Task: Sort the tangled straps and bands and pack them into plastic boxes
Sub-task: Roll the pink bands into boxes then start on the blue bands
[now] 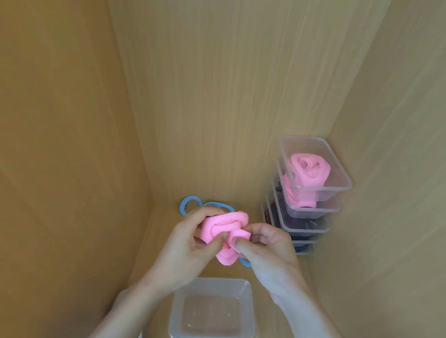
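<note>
Left hand [189, 248] and right hand [269, 253]: both pinch one coiled pink band [219, 231] above one empty box [210, 316]. Blue band [188, 204]: one, behind. Stacked boxes [306, 224]: about five, top holding one pink coil [309, 170].

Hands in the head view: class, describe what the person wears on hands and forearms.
Nothing is worn: the left hand and right hand carry no gloves, rings or watch; the left forearm and right forearm are bare to the frame's edge, no sleeve visible.
</note>
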The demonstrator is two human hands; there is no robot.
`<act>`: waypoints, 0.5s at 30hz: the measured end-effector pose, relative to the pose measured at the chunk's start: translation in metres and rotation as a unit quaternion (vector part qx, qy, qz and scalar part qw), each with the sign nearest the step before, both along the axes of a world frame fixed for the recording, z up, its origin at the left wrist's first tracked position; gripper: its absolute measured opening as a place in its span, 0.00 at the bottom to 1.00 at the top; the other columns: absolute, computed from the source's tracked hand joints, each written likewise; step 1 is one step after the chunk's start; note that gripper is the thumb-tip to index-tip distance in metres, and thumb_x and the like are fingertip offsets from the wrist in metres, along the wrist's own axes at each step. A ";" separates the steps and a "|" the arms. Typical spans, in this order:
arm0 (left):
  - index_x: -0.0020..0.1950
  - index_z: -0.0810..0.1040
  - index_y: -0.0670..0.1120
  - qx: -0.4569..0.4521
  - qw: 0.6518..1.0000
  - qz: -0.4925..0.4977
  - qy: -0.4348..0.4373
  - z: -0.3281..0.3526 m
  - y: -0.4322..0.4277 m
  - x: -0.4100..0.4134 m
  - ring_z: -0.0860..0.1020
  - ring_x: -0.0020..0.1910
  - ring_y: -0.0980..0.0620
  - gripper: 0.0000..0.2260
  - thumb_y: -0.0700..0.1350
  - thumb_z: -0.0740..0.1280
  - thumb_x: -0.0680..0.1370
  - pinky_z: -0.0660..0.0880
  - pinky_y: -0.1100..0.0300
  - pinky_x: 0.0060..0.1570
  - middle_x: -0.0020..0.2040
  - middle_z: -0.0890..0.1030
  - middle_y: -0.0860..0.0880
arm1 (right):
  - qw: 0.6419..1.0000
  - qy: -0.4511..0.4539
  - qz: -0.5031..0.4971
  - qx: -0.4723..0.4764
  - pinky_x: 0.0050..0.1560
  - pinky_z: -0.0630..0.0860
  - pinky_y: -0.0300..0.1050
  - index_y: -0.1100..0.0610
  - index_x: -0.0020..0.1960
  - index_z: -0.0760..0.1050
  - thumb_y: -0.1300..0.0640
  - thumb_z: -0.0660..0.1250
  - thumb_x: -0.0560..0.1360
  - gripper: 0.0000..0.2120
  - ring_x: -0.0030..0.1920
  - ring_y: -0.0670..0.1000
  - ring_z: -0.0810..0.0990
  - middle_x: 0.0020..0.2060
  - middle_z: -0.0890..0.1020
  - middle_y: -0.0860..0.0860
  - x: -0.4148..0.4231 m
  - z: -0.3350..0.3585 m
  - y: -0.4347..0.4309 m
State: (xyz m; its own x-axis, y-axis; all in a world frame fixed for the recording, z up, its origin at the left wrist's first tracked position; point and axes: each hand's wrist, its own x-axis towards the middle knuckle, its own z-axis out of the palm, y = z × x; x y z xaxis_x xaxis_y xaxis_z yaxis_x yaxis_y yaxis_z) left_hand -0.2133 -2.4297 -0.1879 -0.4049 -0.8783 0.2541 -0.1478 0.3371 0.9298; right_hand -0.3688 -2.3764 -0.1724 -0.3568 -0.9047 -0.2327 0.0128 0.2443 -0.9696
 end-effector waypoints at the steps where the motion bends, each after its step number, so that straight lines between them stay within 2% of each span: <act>1: 0.55 0.79 0.60 0.001 1.000 0.014 -0.008 -0.002 0.000 0.001 0.82 0.48 0.54 0.16 0.38 0.70 0.76 0.77 0.64 0.44 0.51 0.84 0.56 | 1.000 0.005 0.009 -0.002 0.41 0.77 0.39 0.59 0.43 0.82 0.68 0.74 0.72 0.06 0.38 0.49 0.80 0.37 0.83 0.53 0.002 0.000 0.001; 4: 0.54 0.80 0.58 0.014 0.999 0.043 -0.008 -0.007 0.000 -0.001 0.81 0.45 0.57 0.11 0.42 0.69 0.77 0.75 0.68 0.43 0.48 0.84 0.57 | 0.999 0.017 0.024 -0.011 0.38 0.75 0.37 0.58 0.42 0.80 0.70 0.72 0.72 0.08 0.36 0.47 0.78 0.37 0.82 0.53 0.007 -0.003 0.000; 7: 0.56 0.80 0.50 0.056 0.997 0.045 0.001 -0.014 -0.003 0.000 0.82 0.48 0.55 0.10 0.36 0.68 0.79 0.76 0.65 0.47 0.49 0.85 0.55 | 1.000 0.018 0.021 -0.002 0.39 0.75 0.37 0.58 0.43 0.81 0.68 0.72 0.72 0.06 0.35 0.45 0.78 0.35 0.82 0.49 0.004 -0.006 -0.001; 10: 0.58 0.79 0.40 0.160 0.986 0.014 0.043 -0.017 -0.003 0.006 0.84 0.49 0.50 0.08 0.32 0.67 0.80 0.81 0.57 0.48 0.52 0.85 0.46 | 1.000 -0.012 0.011 0.005 0.38 0.74 0.32 0.59 0.44 0.82 0.69 0.73 0.72 0.06 0.35 0.42 0.79 0.34 0.82 0.47 -0.001 -0.015 0.003; 12: 0.60 0.78 0.37 0.231 0.971 -0.008 0.068 -0.019 0.001 0.013 0.84 0.49 0.48 0.09 0.33 0.68 0.79 0.83 0.53 0.47 0.55 0.83 0.39 | 1.000 -0.018 0.001 0.015 0.38 0.73 0.29 0.60 0.45 0.83 0.68 0.75 0.71 0.06 0.35 0.40 0.79 0.36 0.82 0.48 -0.004 -0.024 0.009; 15: 0.61 0.77 0.37 0.283 0.956 -0.031 0.071 -0.027 0.012 0.026 0.83 0.51 0.48 0.12 0.36 0.69 0.78 0.82 0.54 0.49 0.59 0.82 0.39 | 0.998 -0.045 0.013 0.048 0.42 0.76 0.35 0.61 0.46 0.81 0.66 0.76 0.71 0.07 0.39 0.46 0.82 0.40 0.85 0.53 -0.005 -0.036 0.018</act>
